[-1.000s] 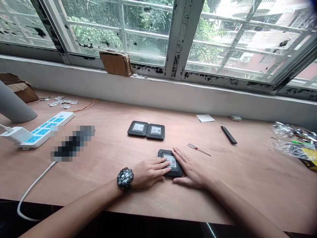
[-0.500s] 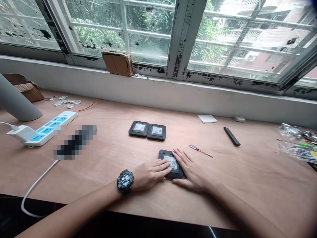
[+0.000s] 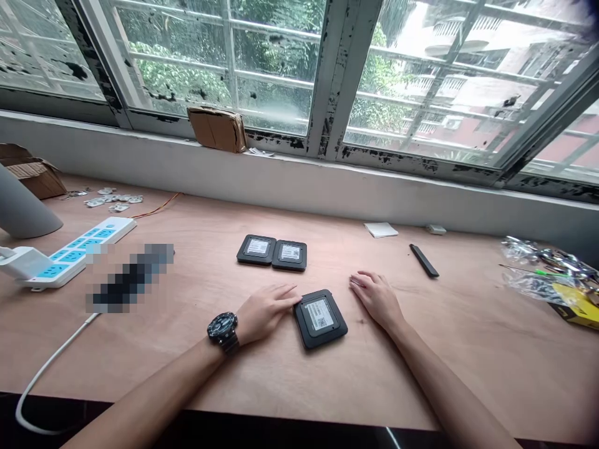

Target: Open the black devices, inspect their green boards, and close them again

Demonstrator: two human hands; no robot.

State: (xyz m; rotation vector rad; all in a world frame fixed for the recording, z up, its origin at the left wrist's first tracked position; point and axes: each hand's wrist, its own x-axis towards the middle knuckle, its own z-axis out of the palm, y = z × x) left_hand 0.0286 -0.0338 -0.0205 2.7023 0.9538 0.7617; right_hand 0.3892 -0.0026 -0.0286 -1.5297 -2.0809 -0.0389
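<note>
In front of me on the desk lies a black square case [image 3: 321,318] with a white printed label. My left hand [image 3: 264,312], with a black watch at its wrist, rests beside it. Its fingers are stretched out and the fingertips touch the case's upper left corner. To the right of the case, my right hand [image 3: 377,299] is closed over the small screwdriver [image 3: 354,282]. Only a sliver of it shows at the fingertips; the hand covers the remainder. Two similar black cases [image 3: 271,252] lie side by side farther back.
A white power strip [image 3: 79,252] with a plug stands at the left, near a blurred-out dark object [image 3: 133,280] on a white cable. A black bar [image 3: 423,260] and a white pad [image 3: 380,230] lie back right. Plastic bags [image 3: 528,280] sit at the far right.
My right hand has left the case and moved right onto the screwdriver. My left hand has slid off the label to the case's left edge. The case has turned slightly.
</note>
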